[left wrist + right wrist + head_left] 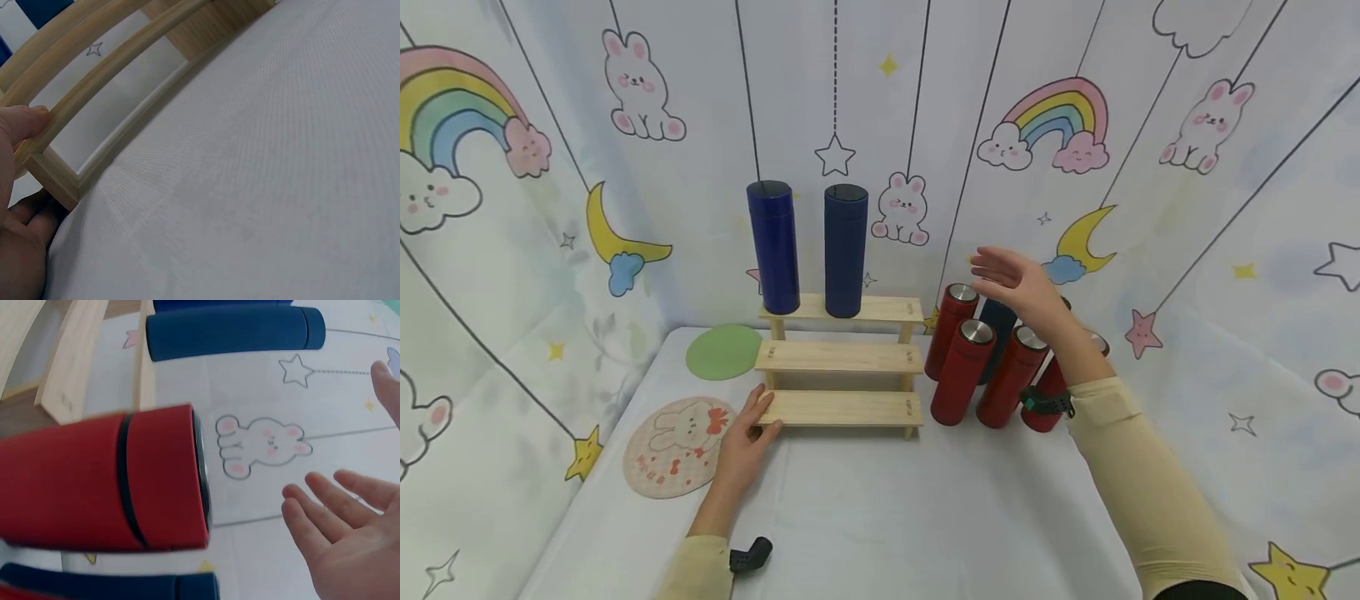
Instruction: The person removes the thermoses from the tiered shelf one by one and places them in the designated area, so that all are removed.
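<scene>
A three-step wooden rack (839,358) stands on the white table (880,508), with two dark blue bottles (772,247) (846,250) upright on its top step. My left hand (751,433) grips the left end of the lowest step (59,178), thumb on top. To the right of the rack stand several red bottles (963,372) and a dark blue one (997,321). My right hand (1017,285) hovers open just above them, fingers spread and holding nothing; in the right wrist view its fingers (337,509) sit beside a red bottle (100,478).
A green round mat (724,351) and a pink bunny mat (673,446) lie left of the rack. Cartoon-print curtains (1187,167) wall the table on three sides. The white cloth in front of the rack lies bare.
</scene>
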